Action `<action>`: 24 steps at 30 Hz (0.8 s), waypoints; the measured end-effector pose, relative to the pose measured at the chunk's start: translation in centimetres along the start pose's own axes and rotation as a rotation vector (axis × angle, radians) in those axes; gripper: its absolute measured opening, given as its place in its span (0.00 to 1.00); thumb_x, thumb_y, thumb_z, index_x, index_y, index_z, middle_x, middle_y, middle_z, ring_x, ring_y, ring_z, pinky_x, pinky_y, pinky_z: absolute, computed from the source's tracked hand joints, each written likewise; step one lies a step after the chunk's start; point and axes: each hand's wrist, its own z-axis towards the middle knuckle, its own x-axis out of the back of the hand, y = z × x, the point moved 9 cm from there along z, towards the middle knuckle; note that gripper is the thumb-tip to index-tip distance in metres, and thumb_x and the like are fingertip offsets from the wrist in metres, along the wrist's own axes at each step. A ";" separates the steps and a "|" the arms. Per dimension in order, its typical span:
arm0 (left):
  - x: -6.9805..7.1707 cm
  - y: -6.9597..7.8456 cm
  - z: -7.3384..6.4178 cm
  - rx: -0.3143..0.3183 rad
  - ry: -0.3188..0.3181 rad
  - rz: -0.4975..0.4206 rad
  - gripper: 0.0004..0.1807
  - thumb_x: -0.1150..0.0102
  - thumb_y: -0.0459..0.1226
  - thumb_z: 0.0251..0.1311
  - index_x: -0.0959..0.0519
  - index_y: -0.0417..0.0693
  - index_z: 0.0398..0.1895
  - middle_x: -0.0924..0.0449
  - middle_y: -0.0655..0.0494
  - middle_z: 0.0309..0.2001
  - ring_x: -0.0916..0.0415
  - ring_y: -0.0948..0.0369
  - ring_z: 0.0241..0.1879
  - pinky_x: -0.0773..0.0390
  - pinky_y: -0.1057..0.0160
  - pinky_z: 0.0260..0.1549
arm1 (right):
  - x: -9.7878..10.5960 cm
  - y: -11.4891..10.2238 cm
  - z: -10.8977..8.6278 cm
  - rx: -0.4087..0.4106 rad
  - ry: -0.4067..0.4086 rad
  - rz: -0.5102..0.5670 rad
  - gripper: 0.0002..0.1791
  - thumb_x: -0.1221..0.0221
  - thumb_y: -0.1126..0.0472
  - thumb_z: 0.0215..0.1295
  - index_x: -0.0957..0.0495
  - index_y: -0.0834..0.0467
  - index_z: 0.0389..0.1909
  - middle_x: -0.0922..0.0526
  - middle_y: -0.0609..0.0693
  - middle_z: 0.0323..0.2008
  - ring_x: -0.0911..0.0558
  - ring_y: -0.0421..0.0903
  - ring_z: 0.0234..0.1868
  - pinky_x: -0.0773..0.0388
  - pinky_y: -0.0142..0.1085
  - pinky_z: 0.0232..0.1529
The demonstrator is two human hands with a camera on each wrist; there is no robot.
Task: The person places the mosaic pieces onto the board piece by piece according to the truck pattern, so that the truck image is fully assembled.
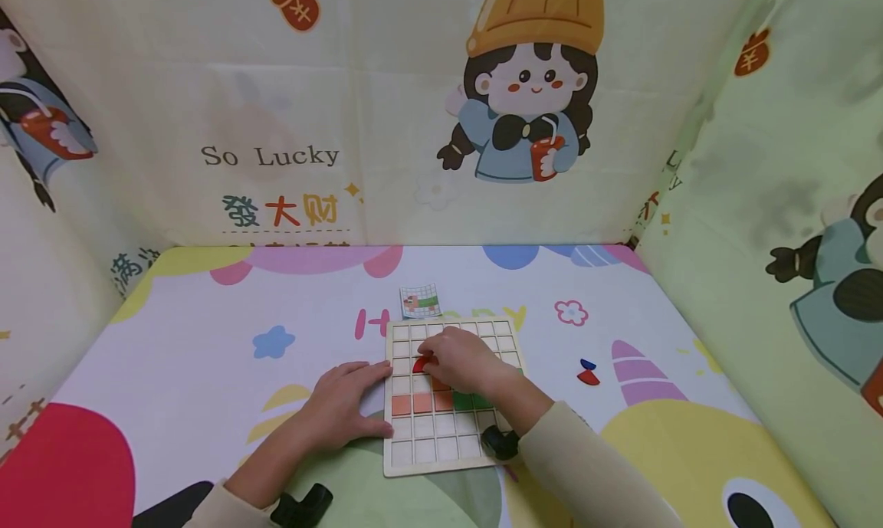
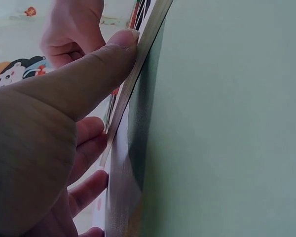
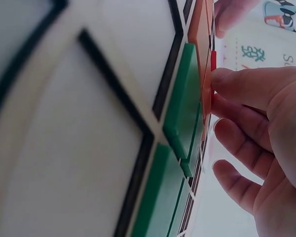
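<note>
A wooden grid board (image 1: 434, 451) lies on the table with orange tiles (image 1: 411, 405) and green tiles (image 1: 464, 401) set in some of its squares. My left hand (image 1: 338, 407) rests along the board's left edge, thumb and fingers spread apart; in the left wrist view the thumb (image 2: 96, 69) lies straight against that edge. Over the upper middle of the grid, my right hand (image 1: 464, 361) pinches a small red curved piece (image 1: 418, 365) between thumb and index finger. Its other fingers fan out in the right wrist view, partly bent.
Beyond the board's top edge lies a small picture card (image 1: 420, 301) printed with a gridded coloured pattern. To the right of the board are a loose blue piece (image 1: 588, 364) and a loose red piece (image 1: 589, 378). Printed cloth walls (image 1: 386, 114) enclose the table's back and sides.
</note>
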 end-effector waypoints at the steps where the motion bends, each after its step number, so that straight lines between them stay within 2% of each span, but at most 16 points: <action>1: 0.0 0.0 0.0 0.000 0.000 0.001 0.46 0.21 0.55 0.43 0.25 0.48 0.67 0.26 0.55 0.65 0.36 0.45 0.66 0.39 0.38 0.63 | 0.0 0.0 0.0 0.000 0.000 0.000 0.16 0.36 0.54 0.68 0.15 0.55 0.54 0.14 0.45 0.43 0.22 0.44 0.45 0.23 0.36 0.50; 11: -0.1 -0.1 -0.1 0.004 -0.003 -0.006 0.46 0.21 0.54 0.43 0.25 0.49 0.67 0.26 0.54 0.65 0.36 0.45 0.66 0.38 0.37 0.62 | 0.0 0.0 -0.1 0.006 -0.004 -0.009 0.16 0.36 0.54 0.69 0.15 0.55 0.54 0.14 0.45 0.43 0.23 0.44 0.43 0.23 0.36 0.48; 24: 0.0 0.0 0.1 0.004 -0.007 -0.002 0.46 0.21 0.55 0.43 0.25 0.48 0.67 0.26 0.54 0.65 0.36 0.45 0.66 0.39 0.38 0.63 | 0.1 0.0 -0.3 -0.005 0.004 0.004 0.17 0.36 0.55 0.68 0.16 0.55 0.55 0.14 0.46 0.46 0.22 0.45 0.48 0.23 0.38 0.53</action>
